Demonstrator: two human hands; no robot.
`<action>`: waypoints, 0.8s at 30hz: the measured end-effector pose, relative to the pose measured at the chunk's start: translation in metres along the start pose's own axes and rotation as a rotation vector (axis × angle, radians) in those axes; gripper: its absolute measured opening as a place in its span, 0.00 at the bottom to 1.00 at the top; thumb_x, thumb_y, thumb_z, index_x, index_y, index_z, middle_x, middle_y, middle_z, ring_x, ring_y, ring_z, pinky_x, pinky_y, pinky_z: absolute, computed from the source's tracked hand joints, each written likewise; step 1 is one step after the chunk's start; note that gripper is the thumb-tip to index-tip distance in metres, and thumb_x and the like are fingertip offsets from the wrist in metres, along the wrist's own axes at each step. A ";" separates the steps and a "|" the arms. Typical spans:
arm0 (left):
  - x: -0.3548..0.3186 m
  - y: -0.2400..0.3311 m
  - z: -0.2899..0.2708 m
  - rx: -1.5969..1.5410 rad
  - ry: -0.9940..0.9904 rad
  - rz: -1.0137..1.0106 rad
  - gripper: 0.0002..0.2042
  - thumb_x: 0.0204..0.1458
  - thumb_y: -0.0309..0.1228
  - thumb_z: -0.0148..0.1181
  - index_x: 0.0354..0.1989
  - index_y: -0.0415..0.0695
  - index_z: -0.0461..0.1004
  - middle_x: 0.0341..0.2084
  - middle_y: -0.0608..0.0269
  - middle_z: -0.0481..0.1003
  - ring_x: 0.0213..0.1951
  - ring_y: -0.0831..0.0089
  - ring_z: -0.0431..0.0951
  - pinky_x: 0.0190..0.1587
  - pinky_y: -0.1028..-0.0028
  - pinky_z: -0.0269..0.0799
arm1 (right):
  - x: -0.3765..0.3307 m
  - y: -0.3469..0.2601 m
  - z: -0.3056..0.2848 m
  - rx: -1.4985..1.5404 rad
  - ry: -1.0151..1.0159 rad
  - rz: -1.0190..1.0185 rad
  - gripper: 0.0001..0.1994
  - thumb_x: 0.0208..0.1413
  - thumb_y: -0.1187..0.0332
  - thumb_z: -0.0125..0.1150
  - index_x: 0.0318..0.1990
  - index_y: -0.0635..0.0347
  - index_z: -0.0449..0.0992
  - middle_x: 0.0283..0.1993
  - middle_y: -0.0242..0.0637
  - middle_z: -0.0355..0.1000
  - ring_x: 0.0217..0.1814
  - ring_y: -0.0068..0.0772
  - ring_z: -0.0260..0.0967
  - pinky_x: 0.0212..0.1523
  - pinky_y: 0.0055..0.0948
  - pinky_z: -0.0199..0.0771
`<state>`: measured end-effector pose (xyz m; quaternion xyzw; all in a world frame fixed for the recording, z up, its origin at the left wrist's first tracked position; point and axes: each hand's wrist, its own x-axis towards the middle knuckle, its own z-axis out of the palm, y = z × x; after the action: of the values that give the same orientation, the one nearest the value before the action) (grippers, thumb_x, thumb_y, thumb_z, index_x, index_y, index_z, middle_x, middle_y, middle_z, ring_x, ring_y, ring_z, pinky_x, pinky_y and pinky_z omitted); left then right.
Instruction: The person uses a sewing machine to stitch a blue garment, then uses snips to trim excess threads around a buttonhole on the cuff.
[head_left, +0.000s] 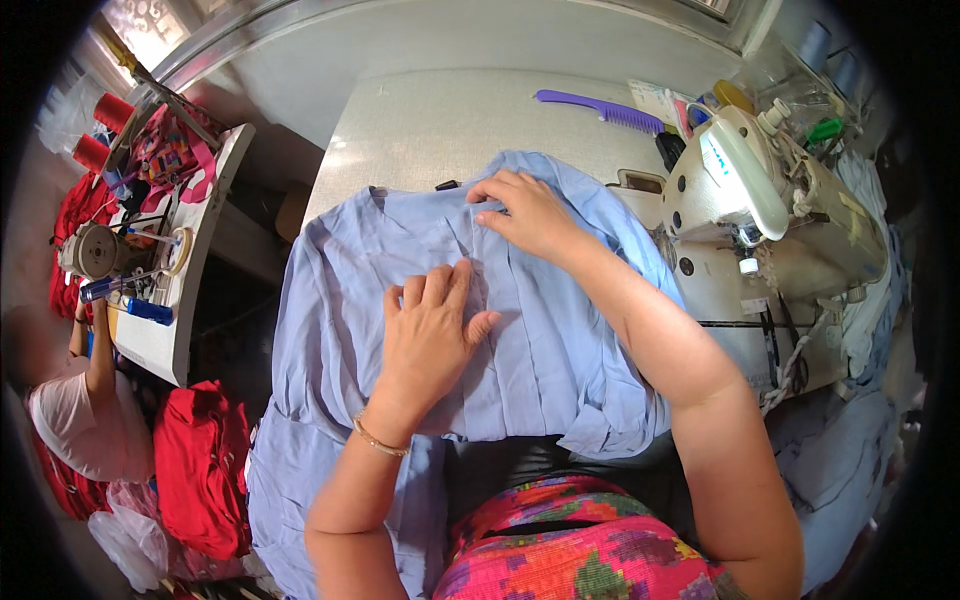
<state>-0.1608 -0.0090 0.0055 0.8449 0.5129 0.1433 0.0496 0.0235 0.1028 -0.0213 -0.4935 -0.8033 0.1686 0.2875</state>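
Note:
A light blue long-sleeved shirt (340,270) lies spread over the sewing table, its neckline toward the far side and its lower part hanging off the near edge. My left hand (430,315) rests on the middle of the shirt beside the front placket, fingers stretched out and slightly bent. Farther off, my right hand (525,212) lies on the upper placket near the collar opening, fingers extended over the cloth. Neither hand shows a fold gripped between its fingers. A small black item (447,185) sticks out just beyond the neckline.
To the right stands a sewing machine (740,190), with scissors (797,365) near it. A purple comb (600,108) lies at the back of the table (430,120). At left, a person (90,410) works at another machine (95,250), near red cloth (205,470).

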 end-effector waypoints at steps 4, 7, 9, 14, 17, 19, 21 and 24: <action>0.013 -0.009 -0.003 -0.016 -0.024 0.008 0.30 0.55 0.53 0.46 0.56 0.39 0.65 0.49 0.54 0.67 0.49 0.58 0.66 0.53 0.60 0.57 | 0.005 -0.002 -0.005 0.060 -0.030 0.030 0.09 0.49 0.64 0.60 0.38 0.54 0.75 0.42 0.35 0.74 0.48 0.39 0.69 0.51 0.38 0.65; 0.020 -0.019 0.003 0.087 0.078 0.079 0.30 0.56 0.53 0.45 0.57 0.39 0.64 0.55 0.52 0.64 0.56 0.56 0.62 0.59 0.58 0.53 | 0.008 0.000 -0.007 0.132 -0.050 0.063 0.08 0.48 0.65 0.60 0.34 0.55 0.76 0.39 0.37 0.74 0.45 0.40 0.71 0.46 0.36 0.68; 0.021 -0.024 0.008 0.081 0.076 0.076 0.31 0.56 0.54 0.45 0.58 0.39 0.63 0.59 0.51 0.61 0.60 0.55 0.59 0.62 0.56 0.49 | 0.012 -0.001 -0.005 0.148 -0.034 0.046 0.08 0.48 0.66 0.61 0.33 0.58 0.76 0.36 0.39 0.74 0.41 0.38 0.72 0.42 0.35 0.69; 0.021 -0.028 0.022 -0.063 0.049 0.043 0.33 0.56 0.55 0.44 0.60 0.39 0.60 0.61 0.48 0.58 0.64 0.51 0.55 0.63 0.49 0.47 | 0.016 -0.002 -0.001 0.137 0.002 0.077 0.08 0.48 0.66 0.61 0.32 0.59 0.77 0.35 0.39 0.74 0.39 0.37 0.72 0.40 0.34 0.70; 0.021 -0.026 0.022 -0.018 0.007 0.012 0.33 0.57 0.55 0.43 0.62 0.40 0.58 0.63 0.48 0.56 0.66 0.54 0.52 0.65 0.52 0.42 | 0.014 -0.002 0.004 0.119 0.069 0.061 0.07 0.48 0.65 0.61 0.31 0.57 0.77 0.34 0.37 0.73 0.40 0.37 0.71 0.41 0.35 0.68; 0.022 -0.025 0.021 -0.001 0.004 0.008 0.33 0.57 0.55 0.43 0.62 0.40 0.58 0.63 0.48 0.55 0.66 0.54 0.52 0.65 0.52 0.42 | 0.012 -0.001 0.007 0.141 0.112 0.062 0.06 0.48 0.63 0.60 0.30 0.54 0.77 0.33 0.34 0.73 0.41 0.38 0.70 0.44 0.37 0.64; 0.022 -0.025 0.020 0.007 -0.001 0.002 0.33 0.57 0.54 0.43 0.62 0.40 0.58 0.63 0.48 0.55 0.66 0.54 0.52 0.65 0.51 0.41 | 0.011 0.000 0.008 0.120 0.115 0.050 0.06 0.48 0.63 0.61 0.31 0.53 0.77 0.33 0.33 0.72 0.41 0.37 0.69 0.44 0.37 0.64; 0.020 -0.028 0.019 0.004 0.014 -0.008 0.32 0.57 0.52 0.46 0.61 0.40 0.59 0.63 0.48 0.56 0.65 0.53 0.52 0.65 0.52 0.42 | 0.010 -0.005 0.009 0.088 0.118 0.029 0.06 0.50 0.64 0.59 0.31 0.53 0.77 0.34 0.32 0.72 0.42 0.38 0.69 0.44 0.37 0.63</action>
<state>-0.1703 0.0227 -0.0156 0.8420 0.5168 0.1482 0.0449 0.0109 0.1095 -0.0227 -0.5010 -0.7695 0.1784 0.3535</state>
